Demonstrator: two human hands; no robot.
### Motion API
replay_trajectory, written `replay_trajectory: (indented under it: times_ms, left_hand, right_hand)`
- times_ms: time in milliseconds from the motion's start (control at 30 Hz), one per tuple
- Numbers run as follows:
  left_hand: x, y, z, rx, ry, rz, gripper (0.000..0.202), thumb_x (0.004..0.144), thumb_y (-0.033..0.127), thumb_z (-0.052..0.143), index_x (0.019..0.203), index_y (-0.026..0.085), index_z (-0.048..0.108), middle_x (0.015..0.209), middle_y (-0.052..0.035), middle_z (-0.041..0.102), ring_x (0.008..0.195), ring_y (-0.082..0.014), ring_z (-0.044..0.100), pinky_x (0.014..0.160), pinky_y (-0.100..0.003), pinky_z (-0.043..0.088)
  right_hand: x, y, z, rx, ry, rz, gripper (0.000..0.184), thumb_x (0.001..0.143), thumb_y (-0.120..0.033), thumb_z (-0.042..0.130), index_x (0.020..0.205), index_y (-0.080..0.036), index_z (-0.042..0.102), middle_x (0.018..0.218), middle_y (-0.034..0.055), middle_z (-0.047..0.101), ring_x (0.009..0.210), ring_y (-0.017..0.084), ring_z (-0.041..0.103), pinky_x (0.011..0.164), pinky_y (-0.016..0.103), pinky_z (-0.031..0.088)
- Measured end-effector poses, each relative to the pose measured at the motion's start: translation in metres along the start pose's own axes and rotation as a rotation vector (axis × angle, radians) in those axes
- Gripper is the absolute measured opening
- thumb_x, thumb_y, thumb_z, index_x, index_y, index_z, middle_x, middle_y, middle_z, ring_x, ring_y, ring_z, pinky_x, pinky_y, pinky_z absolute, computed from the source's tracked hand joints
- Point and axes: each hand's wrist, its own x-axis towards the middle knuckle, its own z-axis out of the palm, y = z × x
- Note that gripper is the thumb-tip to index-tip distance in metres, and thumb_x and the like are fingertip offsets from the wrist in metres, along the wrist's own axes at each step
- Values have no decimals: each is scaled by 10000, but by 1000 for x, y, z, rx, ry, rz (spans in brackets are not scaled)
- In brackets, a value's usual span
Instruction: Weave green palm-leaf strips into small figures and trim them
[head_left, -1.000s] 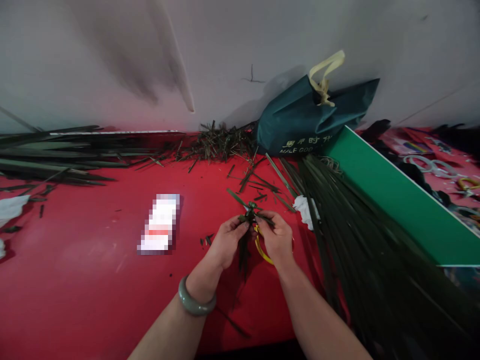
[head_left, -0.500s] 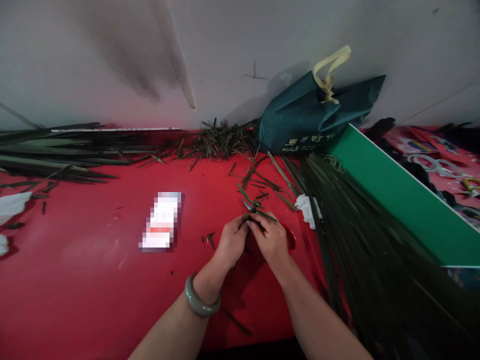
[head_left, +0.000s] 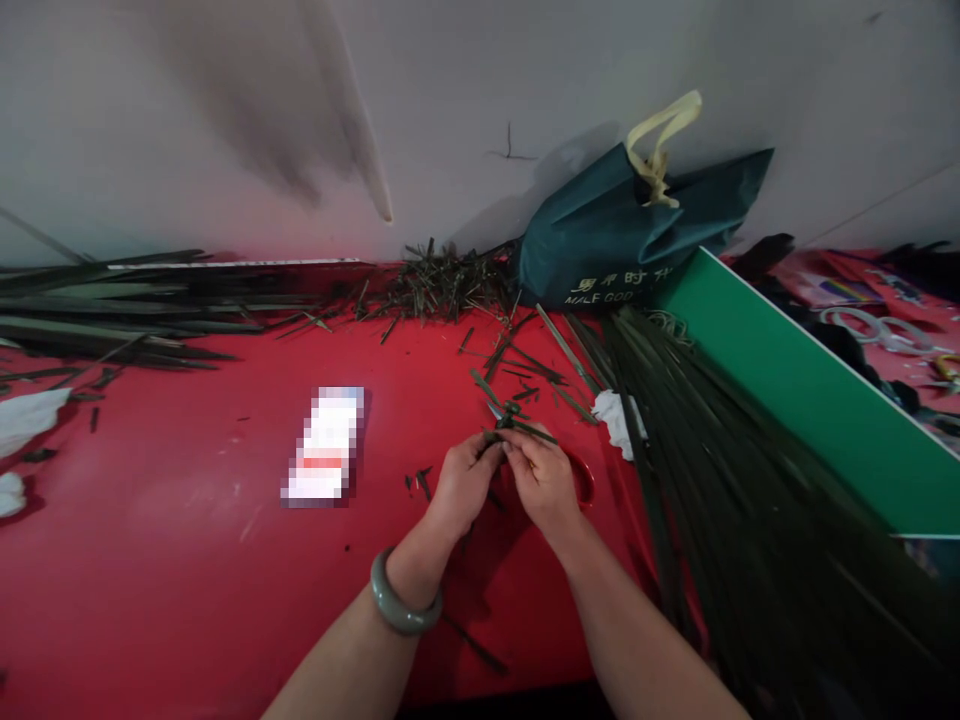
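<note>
Both hands meet over the red table (head_left: 187, 560), pinching a small folded piece of dark green leaf strips (head_left: 517, 425). My left hand (head_left: 463, 485), with a grey-green bangle on the wrist, is closed on its left side. My right hand (head_left: 541, 480) is closed on its right side, fingertips touching the left's. Short strip ends stick out beyond the fingers. A red ring-shaped handle (head_left: 583, 480) shows on the table just right of my right hand.
A large bundle of long dark leaf strips (head_left: 720, 480) fans out at right beside a green board (head_left: 795, 400). A teal bag (head_left: 622, 235) leans on the wall. Cut scraps (head_left: 442, 285) lie behind, more long leaves (head_left: 112, 310) at left, a blurred card (head_left: 324, 445) mid-table.
The hands have come closer together and lowered a little; the yellow loop seen under the right hand a second ago is now hidden. The leaf piece sits flatter between the fingers.
</note>
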Motion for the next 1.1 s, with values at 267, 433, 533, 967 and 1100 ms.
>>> replay_trajectory:
  times_ms: [267, 433, 533, 967, 1100]
  left_hand:
    - [0, 1, 1, -120, 88, -109, 260, 721, 371, 526, 793, 144, 628, 561, 32, 533, 497, -69, 442, 538, -192, 371]
    - [1, 0, 0, -109, 97, -61, 255, 715, 370, 533, 797, 150, 633, 660, 11, 575, 568, -75, 470, 583, -192, 375]
    - [1, -2, 1, -114, 110, -39, 244, 721, 361, 525, 804, 155, 628, 681, 8, 580, 588, -81, 475, 595, -198, 375]
    - [-2, 10, 0, -129, 70, -94, 151, 690, 283, 568, 736, 147, 614, 548, 52, 469, 462, -47, 346, 472, -179, 296]
    - [-2, 11, 2, -184, 73, -120, 159, 691, 301, 562, 676, 144, 589, 505, 59, 438, 445, -48, 341, 462, -181, 291]
  right_hand:
    - [0, 3, 1, 30, 127, 21, 143, 778, -201, 486, 888, -175, 575, 846, 65, 624, 829, 166, 574, 769, 311, 465]
    - [0, 7, 2, -24, 18, 63, 126, 786, -220, 480, 824, -182, 593, 792, 48, 644, 768, 161, 592, 717, 283, 471]
    - [0, 4, 3, -56, 24, 76, 132, 792, -233, 467, 790, -188, 592, 760, 41, 643, 737, 160, 594, 693, 274, 470]
    - [1, 0, 1, -62, 29, 172, 166, 789, -244, 439, 811, -177, 589, 768, 52, 645, 743, 169, 598, 685, 269, 463]
    - [1, -1, 0, -74, 37, 155, 168, 793, -264, 441, 788, -172, 582, 745, 53, 635, 726, 169, 595, 670, 264, 463]
